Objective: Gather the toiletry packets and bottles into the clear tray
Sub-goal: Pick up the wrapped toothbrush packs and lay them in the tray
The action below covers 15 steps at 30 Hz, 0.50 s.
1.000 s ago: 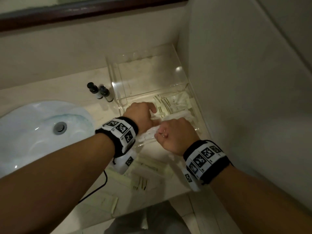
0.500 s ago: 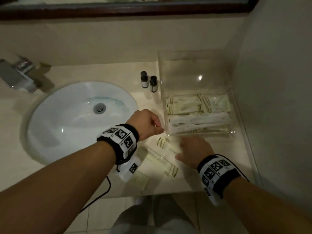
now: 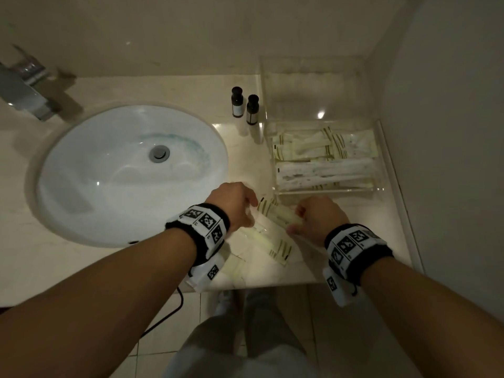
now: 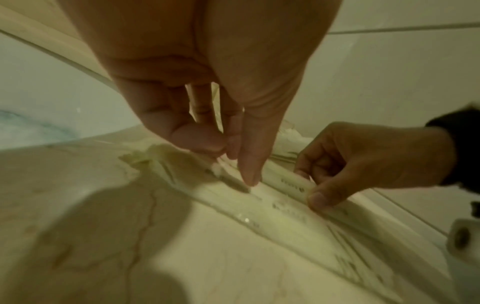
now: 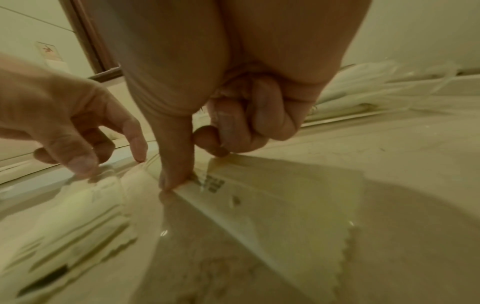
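The head view has swung left since a moment ago, and both hands have come back out of the clear plastic tray (image 3: 379,148) to the pale stone counter (image 3: 109,268); the left hand (image 3: 234,205) pinches one end of a long pale packet with green stripes (image 3: 275,214); the right hand (image 3: 317,216) pinches its other end; the packet lies flat on the counter, just in front of the tray; many packets sit inside already; two small dark bottles (image 3: 245,106) stand beside the tray, untouched; so more gathering is left.
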Each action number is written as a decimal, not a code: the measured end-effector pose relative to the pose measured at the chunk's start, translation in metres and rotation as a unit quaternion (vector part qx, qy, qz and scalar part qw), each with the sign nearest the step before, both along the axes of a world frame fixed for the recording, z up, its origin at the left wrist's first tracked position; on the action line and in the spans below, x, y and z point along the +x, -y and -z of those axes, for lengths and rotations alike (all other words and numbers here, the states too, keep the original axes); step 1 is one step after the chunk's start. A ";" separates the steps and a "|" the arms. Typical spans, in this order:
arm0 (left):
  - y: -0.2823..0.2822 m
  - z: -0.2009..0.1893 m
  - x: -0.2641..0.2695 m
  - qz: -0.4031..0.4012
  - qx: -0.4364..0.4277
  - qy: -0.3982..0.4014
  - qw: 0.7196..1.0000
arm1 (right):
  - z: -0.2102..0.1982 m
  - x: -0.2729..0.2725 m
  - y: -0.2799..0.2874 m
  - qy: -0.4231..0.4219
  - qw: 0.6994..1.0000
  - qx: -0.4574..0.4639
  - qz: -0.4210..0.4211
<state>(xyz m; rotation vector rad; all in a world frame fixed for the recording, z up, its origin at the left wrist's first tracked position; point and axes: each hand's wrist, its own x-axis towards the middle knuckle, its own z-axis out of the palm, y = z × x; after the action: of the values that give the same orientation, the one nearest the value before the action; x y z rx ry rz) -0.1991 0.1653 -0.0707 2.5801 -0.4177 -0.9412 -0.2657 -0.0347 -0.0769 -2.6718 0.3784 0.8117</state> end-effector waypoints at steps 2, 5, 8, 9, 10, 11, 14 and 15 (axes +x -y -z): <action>0.001 0.004 -0.002 0.019 0.015 0.019 1.000 | 0.002 -0.002 0.000 0.008 1.000 0.001 0.006; 0.002 0.006 -0.003 0.034 0.040 0.031 0.998 | 0.001 -0.003 -0.002 0.015 1.000 -0.002 0.008; 0.002 0.006 -0.004 0.041 0.064 0.041 0.996 | 0.002 -0.005 -0.004 0.017 1.000 -0.002 0.010; 0.002 0.005 -0.004 0.045 0.068 0.040 0.996 | 0.001 -0.007 -0.004 0.018 1.000 -0.001 0.009; 0.001 0.005 -0.004 0.049 0.069 0.037 0.996 | 0.000 -0.008 -0.004 0.018 1.000 0.000 0.005; 0.000 0.004 -0.004 0.055 0.069 0.034 0.996 | -0.003 -0.008 -0.003 0.018 1.000 -0.002 -0.002; -0.001 0.002 -0.004 0.073 0.073 0.032 0.994 | -0.019 -0.006 0.001 0.031 0.999 0.011 -0.026; -0.001 0.002 -0.004 0.083 0.079 0.032 0.993 | -0.026 -0.003 0.004 0.042 0.998 0.023 -0.028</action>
<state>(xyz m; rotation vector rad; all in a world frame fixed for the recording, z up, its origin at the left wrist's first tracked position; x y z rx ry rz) -0.2027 0.1662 -0.0726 2.7599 -0.6059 -0.9847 -0.2688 -0.0383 -0.0510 -2.6744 0.2632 0.7126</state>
